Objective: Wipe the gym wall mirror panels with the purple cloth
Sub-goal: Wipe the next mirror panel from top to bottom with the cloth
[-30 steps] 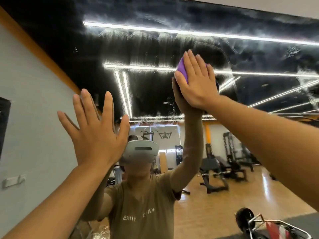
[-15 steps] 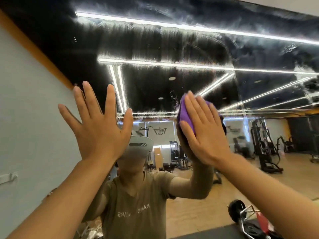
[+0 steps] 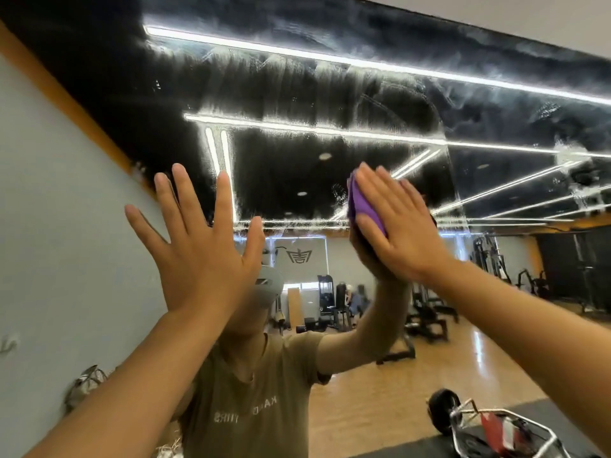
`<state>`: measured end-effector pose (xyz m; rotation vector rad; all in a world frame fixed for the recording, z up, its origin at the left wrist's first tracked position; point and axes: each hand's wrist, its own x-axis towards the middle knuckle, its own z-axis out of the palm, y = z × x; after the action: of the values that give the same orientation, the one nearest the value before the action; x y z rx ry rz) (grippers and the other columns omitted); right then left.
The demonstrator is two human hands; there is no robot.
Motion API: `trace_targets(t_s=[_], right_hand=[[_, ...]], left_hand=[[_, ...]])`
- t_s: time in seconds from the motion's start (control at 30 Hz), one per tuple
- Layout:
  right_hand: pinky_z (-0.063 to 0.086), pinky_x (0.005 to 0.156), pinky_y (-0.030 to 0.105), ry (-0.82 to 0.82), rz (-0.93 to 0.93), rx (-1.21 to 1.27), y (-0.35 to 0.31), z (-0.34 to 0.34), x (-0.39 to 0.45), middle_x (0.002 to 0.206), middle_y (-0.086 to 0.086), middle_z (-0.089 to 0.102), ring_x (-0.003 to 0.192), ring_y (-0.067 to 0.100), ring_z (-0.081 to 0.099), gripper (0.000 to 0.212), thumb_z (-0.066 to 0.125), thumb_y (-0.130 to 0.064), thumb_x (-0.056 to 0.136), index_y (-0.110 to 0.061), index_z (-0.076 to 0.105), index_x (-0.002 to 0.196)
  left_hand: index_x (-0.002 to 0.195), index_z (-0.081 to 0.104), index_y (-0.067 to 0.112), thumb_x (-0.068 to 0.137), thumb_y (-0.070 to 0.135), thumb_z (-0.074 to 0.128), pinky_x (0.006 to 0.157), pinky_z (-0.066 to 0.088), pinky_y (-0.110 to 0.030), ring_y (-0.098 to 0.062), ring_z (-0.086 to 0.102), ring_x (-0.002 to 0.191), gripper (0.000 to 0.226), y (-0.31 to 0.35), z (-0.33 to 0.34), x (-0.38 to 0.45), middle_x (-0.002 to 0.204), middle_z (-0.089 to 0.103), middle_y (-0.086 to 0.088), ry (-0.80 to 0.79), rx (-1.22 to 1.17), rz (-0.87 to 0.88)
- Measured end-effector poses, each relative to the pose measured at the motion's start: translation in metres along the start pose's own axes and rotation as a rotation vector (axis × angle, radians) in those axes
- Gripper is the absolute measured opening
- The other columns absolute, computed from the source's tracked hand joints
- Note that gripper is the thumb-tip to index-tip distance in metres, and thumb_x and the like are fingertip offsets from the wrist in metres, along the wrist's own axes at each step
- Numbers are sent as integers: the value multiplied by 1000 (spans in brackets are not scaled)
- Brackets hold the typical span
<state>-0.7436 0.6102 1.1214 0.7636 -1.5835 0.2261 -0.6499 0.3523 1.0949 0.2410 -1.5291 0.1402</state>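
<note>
Mirror (image 3: 330,94) — one wall panel fills most of what we see, and our wiping of it is partway through, as we judge it. Streaks and hazy smears cross the upper glass in bands; a darker, cleaner-looking patch sits in the middle, just left of the cloth. A thin vertical seam (image 3: 453,180) to the right suggests a neighbouring panel, and we see smears there too, so we take that one as still to do.

Purple cloth (image 3: 365,206) — pressed flat against the glass under our right hand (image 3: 400,236), fingers straight and together, palm on the cloth; no pinch or curl, simply a flat press. Only the left edge of the cloth shows past the fingers.

Left hand (image 3: 201,252) — raised beside it, fingers spread and straight, holding nothing. Whether it touches the glass we cannot tell.

Remaining, in our judgement: the streaked top bands, the right-hand panel, and the lower glass, whose state we cannot read because the reflected gym floor hides any marks.

Containers — none that we can identify as such. A wire-framed piece of equipment (image 3: 496,428) lies at the lower right with something red within its frame; what that is, we cannot make out.
</note>
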Motion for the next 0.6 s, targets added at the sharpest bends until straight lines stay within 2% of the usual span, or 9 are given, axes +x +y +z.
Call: trace_targets(t_s=[0.13, 0.27, 0.4, 0.5, 0.6], right_hand=[[-4, 125, 33, -1, 166, 22, 14, -15, 71, 170, -6, 8, 156, 12, 0, 67, 17, -52, 101, -24, 10, 162], [-4, 126, 35, 31, 223, 52, 4, -12, 77, 170, -7, 7, 156, 11, -1, 67, 17, -51, 101, -24, 11, 162], [-2, 126, 34, 7, -11, 34, -23, -3, 20, 168, -5, 15, 155, 9, 3, 63, 22, -49, 104, -22, 18, 161], [4, 126, 41, -87, -253, -13, -40, 6, -50, 168, -3, 20, 156, 15, 12, 61, 29, -47, 105, -22, 22, 160], [7, 126, 44, -166, -477, -81, -37, 7, -90, 168, -4, 21, 155, 19, 18, 60, 27, -47, 107, -23, 21, 161]], left_hand=[[160, 23, 19, 97, 65, 9, 116, 1, -70, -43, 8, 153, 79, 1, 0, 0, 165, 12, -24, 5, -4, -1], [161, 22, 19, 98, 64, 12, 116, 1, -70, -43, 7, 153, 78, 0, 0, -1, 165, 11, -24, 6, -3, -3], [161, 23, 19, 98, 62, 15, 116, 1, -69, -43, 7, 153, 76, 0, 0, -1, 165, 11, -24, 8, -9, 2], [161, 23, 19, 98, 62, 14, 116, -1, -69, -43, 7, 153, 76, 0, -1, -1, 165, 11, -24, 9, -12, 2], [161, 22, 19, 99, 62, 13, 116, -3, -67, -43, 6, 153, 76, 0, -1, -1, 166, 9, -24, 5, -12, 2]])
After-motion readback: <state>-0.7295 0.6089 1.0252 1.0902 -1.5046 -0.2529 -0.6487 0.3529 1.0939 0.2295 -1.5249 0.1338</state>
